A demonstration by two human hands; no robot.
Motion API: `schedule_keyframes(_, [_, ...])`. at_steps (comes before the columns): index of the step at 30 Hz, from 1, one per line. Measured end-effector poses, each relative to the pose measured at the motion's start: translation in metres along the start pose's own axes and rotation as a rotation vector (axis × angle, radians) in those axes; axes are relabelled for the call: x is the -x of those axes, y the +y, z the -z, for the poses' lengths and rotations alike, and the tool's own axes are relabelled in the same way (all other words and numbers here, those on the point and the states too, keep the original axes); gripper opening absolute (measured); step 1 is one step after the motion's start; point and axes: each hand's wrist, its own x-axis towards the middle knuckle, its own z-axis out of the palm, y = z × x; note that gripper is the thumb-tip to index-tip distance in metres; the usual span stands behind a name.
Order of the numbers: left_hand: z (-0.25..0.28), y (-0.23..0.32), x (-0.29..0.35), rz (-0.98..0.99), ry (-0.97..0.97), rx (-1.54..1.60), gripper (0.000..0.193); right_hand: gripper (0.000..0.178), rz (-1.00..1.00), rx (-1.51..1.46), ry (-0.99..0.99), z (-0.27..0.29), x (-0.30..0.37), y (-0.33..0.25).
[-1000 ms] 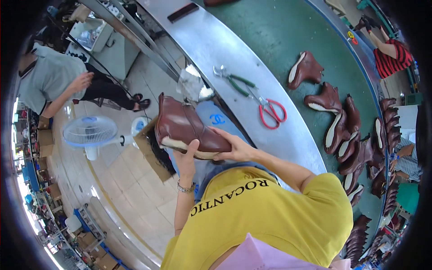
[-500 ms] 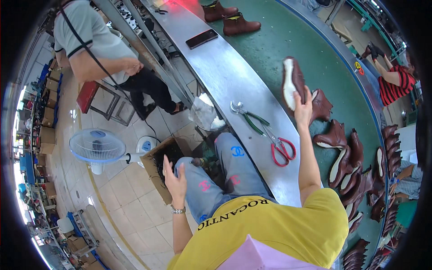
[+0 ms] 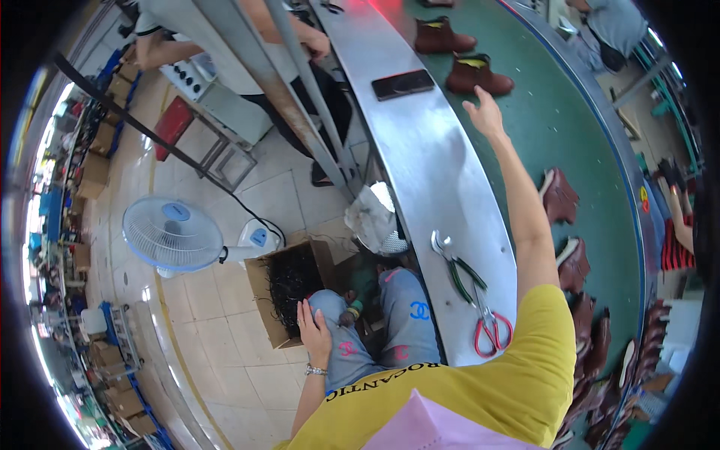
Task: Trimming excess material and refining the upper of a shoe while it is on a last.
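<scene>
My right hand [image 3: 486, 116] reaches out over the green belt with its arm stretched far forward. Its fingers are extended and apart, and nothing is in it. A brown ankle boot [image 3: 478, 75] with a yellow patch at its opening stands just beyond the fingertips; whether they touch it is unclear. A second such boot [image 3: 441, 36] stands behind it. My left hand [image 3: 315, 334], a metal watch or bracelet on its wrist, lies open and flat at my left knee, beside a cardboard box [image 3: 281, 341] of dark strands.
On the metal ledge [image 3: 431, 172] lie a phone [image 3: 403, 85], green-handled pincers [image 3: 459, 277] and red-handled scissors [image 3: 493, 334]. Several brown shoe uppers [image 3: 559, 199] lie along the belt at right. A fan [image 3: 172, 234] stands at left, and a person [image 3: 300, 45] stands beyond metal posts.
My right hand has let go of a brown shoe upper with a white underside and moved forward to the boots. My left hand has lowered onto my knee. The view has shifted.
</scene>
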Motion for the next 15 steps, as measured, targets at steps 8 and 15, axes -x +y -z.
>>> schedule_keyframes(8, [0.004, 0.006, -0.001, 0.057, 0.024, 0.005, 0.049, 0.061, 0.038, 0.193, 0.054, -0.061, -0.077, -0.016])
schedule_keyframes(15, [0.004, 0.006, -0.002, 0.005, 0.091, 0.077, 0.047, 0.038, -0.011, 0.076, 0.315, -0.006, -0.024, 0.022])
